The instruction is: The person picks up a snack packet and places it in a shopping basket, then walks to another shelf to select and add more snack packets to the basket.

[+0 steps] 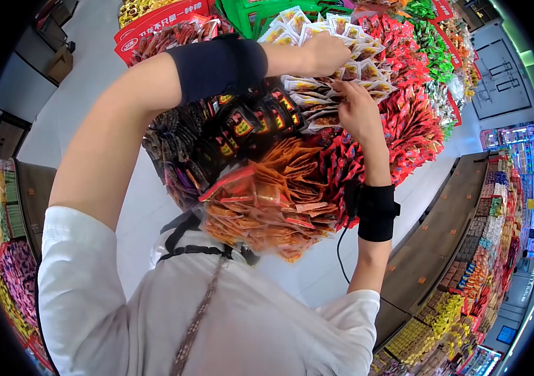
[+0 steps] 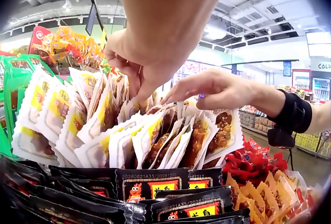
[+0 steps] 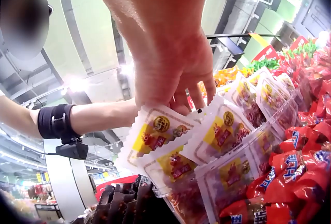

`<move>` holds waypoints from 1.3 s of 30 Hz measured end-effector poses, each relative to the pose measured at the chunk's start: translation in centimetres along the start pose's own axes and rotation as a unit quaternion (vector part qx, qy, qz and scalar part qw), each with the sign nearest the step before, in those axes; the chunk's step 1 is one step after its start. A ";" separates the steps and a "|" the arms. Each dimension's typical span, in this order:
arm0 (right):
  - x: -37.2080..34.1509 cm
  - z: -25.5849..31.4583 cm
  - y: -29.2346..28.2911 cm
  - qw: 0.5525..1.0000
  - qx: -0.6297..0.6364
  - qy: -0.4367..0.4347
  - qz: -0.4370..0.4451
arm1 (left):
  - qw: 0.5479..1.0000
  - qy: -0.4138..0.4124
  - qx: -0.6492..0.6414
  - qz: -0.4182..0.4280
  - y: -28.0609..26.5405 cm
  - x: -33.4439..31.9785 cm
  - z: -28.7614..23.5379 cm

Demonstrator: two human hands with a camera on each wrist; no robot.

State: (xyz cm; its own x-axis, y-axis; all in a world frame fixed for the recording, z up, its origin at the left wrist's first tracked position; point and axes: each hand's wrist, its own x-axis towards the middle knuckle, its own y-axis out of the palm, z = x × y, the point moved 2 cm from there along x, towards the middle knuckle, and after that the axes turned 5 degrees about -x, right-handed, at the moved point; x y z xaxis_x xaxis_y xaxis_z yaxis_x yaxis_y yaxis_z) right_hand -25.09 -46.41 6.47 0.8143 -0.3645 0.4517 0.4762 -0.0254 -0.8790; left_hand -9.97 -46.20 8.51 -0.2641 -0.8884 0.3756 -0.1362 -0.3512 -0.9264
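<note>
White snack packets with yellow and red print [image 1: 314,100] [image 2: 98,149] [image 3: 178,167] stand packed in rows. The left hand [image 1: 326,55] [image 2: 142,58] is over the middle rows; its fingers curl down and its thumb and fingertips pinch at the top edge of a white packet. Nearer the right side of the rows, the right hand [image 1: 360,111] [image 2: 220,89] [image 3: 178,74] lies with relaxed, fairly straight fingers across the packet tops, touching them. Its fingertips are partly hidden behind packets in the right wrist view.
Black packets [image 1: 242,125] [image 2: 191,206] adjoin the white ones on the near left. Orange packets [image 1: 279,188] lie closest to the body, red packets [image 1: 411,125] [image 3: 300,167] to the right. A green bin [image 2: 18,87] stands beyond. Shelves [image 1: 430,232] line the right.
</note>
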 end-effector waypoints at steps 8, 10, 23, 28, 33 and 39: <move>0.0 0.3 -0.1 1.000 0.003 0.010 0.003 | 1.000 -0.011 -0.008 0.011 0.2 -0.1 -0.1; 0.0 0.4 -0.2 1.000 -0.002 0.018 0.010 | 0.999 -0.015 -0.040 -0.020 -0.7 -0.3 0.1; 0.1 1.5 -0.4 0.999 -0.006 0.041 0.010 | 0.954 -0.055 -0.175 -0.237 -13.9 -11.6 3.2; 0.3 3.4 -2.4 0.975 0.067 0.210 0.028 | 0.946 -0.078 -0.223 -0.220 -16.4 -19.7 3.7; 0.3 13.0 -3.8 0.979 0.126 0.141 -0.069 | 0.936 -0.093 -0.245 -0.237 -17.5 -27.5 4.9; -0.4 22.2 -1.0 0.976 0.173 0.121 -0.062 | 0.925 -0.132 -0.274 -0.230 -19.0 -35.8 5.9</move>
State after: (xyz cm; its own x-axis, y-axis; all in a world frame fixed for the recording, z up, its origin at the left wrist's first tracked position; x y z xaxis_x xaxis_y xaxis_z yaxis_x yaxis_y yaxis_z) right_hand -18.52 -25.55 10.53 0.6618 -0.5882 0.4648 0.6831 0.2175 -0.6972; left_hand 7.66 -9.45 12.49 0.1748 -0.7493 0.6387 -0.6579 -0.5715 -0.4904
